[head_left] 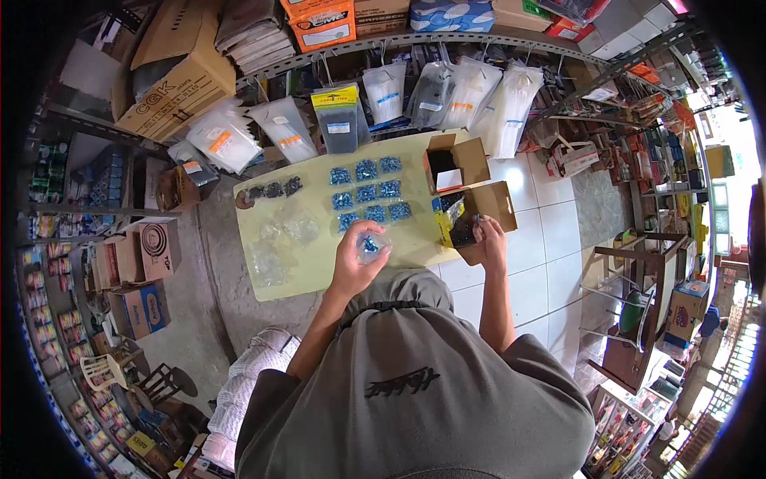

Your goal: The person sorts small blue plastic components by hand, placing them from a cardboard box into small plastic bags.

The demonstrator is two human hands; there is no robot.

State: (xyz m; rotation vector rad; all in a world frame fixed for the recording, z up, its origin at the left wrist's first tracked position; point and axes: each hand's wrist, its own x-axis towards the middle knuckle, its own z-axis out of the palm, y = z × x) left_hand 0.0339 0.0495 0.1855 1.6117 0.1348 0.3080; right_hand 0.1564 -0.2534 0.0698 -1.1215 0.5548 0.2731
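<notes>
Beyond the far edge of the pale yellow surface (312, 262), plastic packs (386, 94) hang close from a metal rack, while two open cardboard boxes (479, 166) with raised flaps stand in the way at its right end, left of which lie nine shiny bags (366, 193) of lumpy blue pieces. Crinkled clear bags (270, 262) lie toward the left edge, dark packets (274, 190) near the far left corner. My left fingers (357, 228) grip a clear rounded container (371, 246) with blue pieces inside; my right fingers (484, 227) bunch closed over the nearer box, their hold unclear.
</notes>
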